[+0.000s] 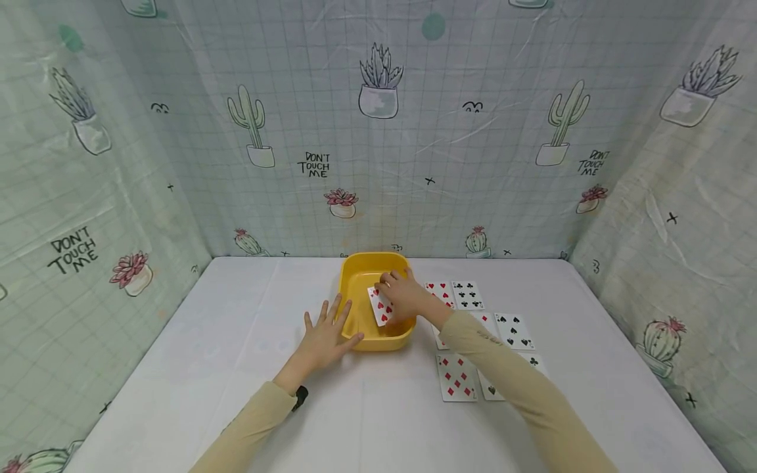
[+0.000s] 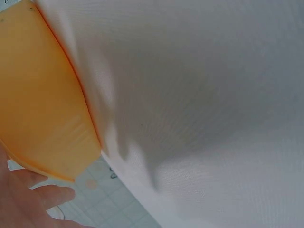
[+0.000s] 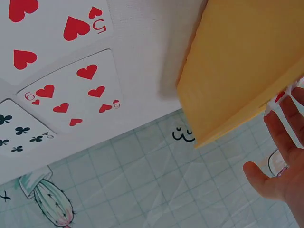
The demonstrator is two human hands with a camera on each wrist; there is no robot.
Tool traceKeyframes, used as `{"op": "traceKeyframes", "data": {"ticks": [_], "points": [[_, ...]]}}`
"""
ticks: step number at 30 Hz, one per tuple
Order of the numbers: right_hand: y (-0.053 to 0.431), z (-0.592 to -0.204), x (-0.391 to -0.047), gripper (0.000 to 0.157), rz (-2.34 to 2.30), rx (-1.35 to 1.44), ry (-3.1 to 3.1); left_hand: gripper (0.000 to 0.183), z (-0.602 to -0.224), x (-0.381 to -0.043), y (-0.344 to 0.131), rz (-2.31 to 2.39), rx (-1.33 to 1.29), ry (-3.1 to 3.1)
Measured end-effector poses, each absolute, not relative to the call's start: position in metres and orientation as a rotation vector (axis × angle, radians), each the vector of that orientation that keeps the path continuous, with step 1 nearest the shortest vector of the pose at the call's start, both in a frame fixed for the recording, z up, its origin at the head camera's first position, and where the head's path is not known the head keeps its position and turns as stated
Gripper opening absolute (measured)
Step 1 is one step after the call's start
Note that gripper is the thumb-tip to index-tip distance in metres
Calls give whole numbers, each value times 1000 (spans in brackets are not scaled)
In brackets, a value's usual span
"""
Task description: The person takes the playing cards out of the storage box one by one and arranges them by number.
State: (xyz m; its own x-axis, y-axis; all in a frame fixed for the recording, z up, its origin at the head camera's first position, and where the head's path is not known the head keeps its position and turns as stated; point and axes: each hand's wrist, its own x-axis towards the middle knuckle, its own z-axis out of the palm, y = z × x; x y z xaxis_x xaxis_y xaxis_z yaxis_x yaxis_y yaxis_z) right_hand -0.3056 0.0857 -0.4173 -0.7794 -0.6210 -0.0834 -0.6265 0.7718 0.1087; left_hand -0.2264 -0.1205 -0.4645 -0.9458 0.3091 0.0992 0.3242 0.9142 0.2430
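Note:
A yellow plastic tray [image 1: 349,322] stands in the middle of the white table. My right hand [image 1: 405,299] reaches over its right side and pinches a playing card with red hearts [image 1: 381,314], tilted inside the tray. The thumb is hidden in the head view; in the right wrist view the fingers [image 3: 280,137] cover most of that card. At the tray's near left side, my left hand [image 1: 322,341] lies with its fingers spread, touching the rim. The left wrist view shows those fingers [image 2: 54,194] beside the tray wall [image 2: 42,95].
Several face-up playing cards lie in rows right of the tray, among them a six of hearts [image 3: 71,95], a six of clubs [image 1: 468,295], a spade card [image 1: 514,330] and a seven of diamonds [image 1: 457,378]. My right sleeve [image 1: 508,374] covers some. A patterned curtain [image 1: 378,177] hangs behind.

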Motion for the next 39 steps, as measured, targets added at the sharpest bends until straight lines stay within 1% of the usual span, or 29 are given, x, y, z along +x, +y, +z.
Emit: {"op": "traceKeyframes", "data": {"ticks": [7, 23, 39], "points": [[95, -406, -300, 84, 193, -1076, 2950, 79, -464, -226, -120, -396, -510, -3016], [115, -390, -284, 90, 139, -1073, 2986, 79, -463, -226, -121, -386, -503, -3023], [158, -383, -256, 86, 52, -1177, 3050, 80, -463, -226, -121, -393, -515, -3013]]}}
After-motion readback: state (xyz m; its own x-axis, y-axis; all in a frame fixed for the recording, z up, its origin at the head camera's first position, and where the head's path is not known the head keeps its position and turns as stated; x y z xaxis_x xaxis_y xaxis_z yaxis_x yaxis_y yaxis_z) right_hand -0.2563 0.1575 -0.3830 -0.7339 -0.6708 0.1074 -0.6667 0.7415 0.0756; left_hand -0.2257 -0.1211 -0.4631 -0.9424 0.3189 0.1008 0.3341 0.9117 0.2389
